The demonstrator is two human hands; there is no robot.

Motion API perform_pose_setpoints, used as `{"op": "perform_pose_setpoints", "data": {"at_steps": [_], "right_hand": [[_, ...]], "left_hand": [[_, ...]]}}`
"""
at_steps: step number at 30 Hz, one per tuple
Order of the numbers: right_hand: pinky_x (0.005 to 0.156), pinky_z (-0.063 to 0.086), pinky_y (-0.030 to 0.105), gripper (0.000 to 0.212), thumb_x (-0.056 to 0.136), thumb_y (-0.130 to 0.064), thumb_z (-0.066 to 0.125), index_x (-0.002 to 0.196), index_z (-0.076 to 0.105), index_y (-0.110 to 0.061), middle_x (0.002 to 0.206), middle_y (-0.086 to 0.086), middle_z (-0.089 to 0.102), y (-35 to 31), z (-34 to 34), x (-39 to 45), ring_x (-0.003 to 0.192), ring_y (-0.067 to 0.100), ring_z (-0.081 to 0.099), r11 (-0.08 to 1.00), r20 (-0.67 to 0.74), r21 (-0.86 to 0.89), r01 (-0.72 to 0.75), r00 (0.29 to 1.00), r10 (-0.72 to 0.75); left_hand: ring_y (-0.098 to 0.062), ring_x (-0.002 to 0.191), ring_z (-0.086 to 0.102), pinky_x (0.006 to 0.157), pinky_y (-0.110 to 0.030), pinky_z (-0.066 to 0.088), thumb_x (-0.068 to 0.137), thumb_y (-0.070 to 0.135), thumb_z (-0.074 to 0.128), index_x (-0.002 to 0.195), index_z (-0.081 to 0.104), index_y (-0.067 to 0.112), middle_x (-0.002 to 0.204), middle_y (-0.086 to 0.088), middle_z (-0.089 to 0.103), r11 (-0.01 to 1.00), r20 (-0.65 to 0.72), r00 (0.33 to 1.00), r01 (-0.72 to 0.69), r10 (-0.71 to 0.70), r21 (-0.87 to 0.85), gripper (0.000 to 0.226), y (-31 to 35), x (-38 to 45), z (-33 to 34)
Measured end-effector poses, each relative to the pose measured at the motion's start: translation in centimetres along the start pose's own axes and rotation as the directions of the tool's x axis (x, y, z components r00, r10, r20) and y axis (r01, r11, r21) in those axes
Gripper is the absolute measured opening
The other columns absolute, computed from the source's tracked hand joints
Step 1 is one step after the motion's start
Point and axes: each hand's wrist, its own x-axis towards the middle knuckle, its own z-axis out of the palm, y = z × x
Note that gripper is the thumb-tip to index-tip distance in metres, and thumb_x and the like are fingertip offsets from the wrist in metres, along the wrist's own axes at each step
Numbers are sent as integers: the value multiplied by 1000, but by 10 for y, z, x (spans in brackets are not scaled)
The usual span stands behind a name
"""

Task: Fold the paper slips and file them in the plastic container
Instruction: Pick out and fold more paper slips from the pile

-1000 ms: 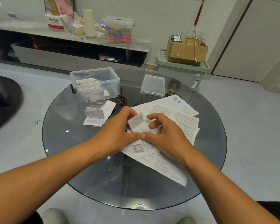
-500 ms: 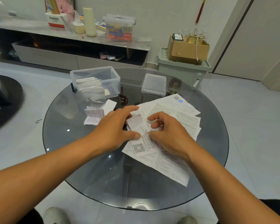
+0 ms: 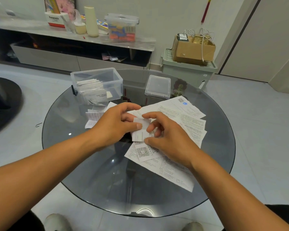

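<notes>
We now have the slip (image 3: 141,130) lifted off the paper pile (image 3: 182,124) — folded small, pinched by left hand (image 3: 117,124) and right hand (image 3: 167,137) — so it's basically ready for the plastic container (image 3: 97,85).

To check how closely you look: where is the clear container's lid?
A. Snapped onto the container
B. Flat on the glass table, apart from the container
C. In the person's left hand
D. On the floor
B: the lid lies on the glass table, apart from the open container.
</notes>
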Motion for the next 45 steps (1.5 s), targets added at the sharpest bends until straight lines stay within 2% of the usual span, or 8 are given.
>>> {"op": "perform_pose_setpoints", "data": {"at_steps": [7, 12, 16, 22, 27, 34, 39, 45], "right_hand": [[102, 40, 18, 59, 78, -26, 88, 123, 58, -50, 150, -24, 36, -8, -9, -2, 127, -2, 48, 989, 66, 66, 135, 988, -139], [85, 58, 50, 10, 85, -32, 83, 87, 76, -24, 89, -3, 77, -9, 0, -3, 84, 19, 72, 964, -97, 264, 42, 995, -16], [70, 58, 43, 15, 83, -29, 86, 80, 73, -21, 73, -4, 74, -10, -1, -2, 65, 11, 66, 961, -180, 276, -19, 981, 71], [70, 60, 32, 46, 82, -16, 87, 120, 62, -24, 86, 4, 77, -11, 5, -3, 74, 17, 73, 898, -121, 436, -51, 986, 115], [65, 56, 19, 8, 90, -16, 78, 97, 79, -12, 83, 8, 79, -14, 3, -7, 69, 11, 71, 858, -50, 504, -101, 988, 145], [65, 58, 24, 30, 104, -25, 59, 95, 77, -3, 82, 9, 77, -17, 10, -3, 67, 14, 68, 842, -32, 522, -132, 984, 174], [86, 50, 30, 26, 93, -48, 70, 115, 74, -36, 109, -17, 71, -11, -14, -8, 96, 5, 65, 991, -6, -1, -132, 991, 132], [120, 24, 38, 88, 70, -63, 84, 146, 41, -53, 153, -24, 35, -17, -23, -23, 141, 9, 31, 931, 298, -365, -26, 944, 144]], "left_hand": [[-22, 94, 76, 71, -26, 58, 84, 1, 77, 121, 65, 13, 111, -14, 75, 895, 72, 975, 220, -209, -388, 40, 10, 0, -9], [-26, 101, 75, 86, -33, 62, 89, 6, 73, 113, 68, 4, 110, -18, 75, 900, 189, 959, 265, -210, -347, 25, 14, -4, -7], [-23, 95, 75, 85, -31, 62, 98, 28, 63, 109, 72, 2, 103, -15, 77, 929, 188, 968, 219, -167, -299, 30, 22, -10, -5], [-25, 84, 77, 76, -28, 62, 84, 6, 77, 100, 73, 3, 89, -13, 78, 987, 94, 994, 63, -49, -149, 17, 17, -17, -2], [-21, 79, 76, 74, -30, 63, 78, 10, 81, 97, 72, 7, 85, -10, 78, 996, 57, 998, 34, -29, -84, 21, 20, -21, -5], [-19, 67, 71, 72, -31, 62, 82, 10, 81, 91, 73, 6, 76, -13, 76, 995, -25, 995, 92, -92, 27, 12, 20, -21, -12], [-7, 52, 63, 63, -24, 52, 92, 22, 74, 82, 77, 18, 66, -4, 74, 876, -138, 989, 113, -54, 469, 11, 24, -20, -63], [-18, 65, 64, 65, -32, 51, 84, 18, 81, 75, 67, 18, 73, 0, 70, 656, -198, 979, 180, -48, 733, 17, 1, -16, -82]]}}
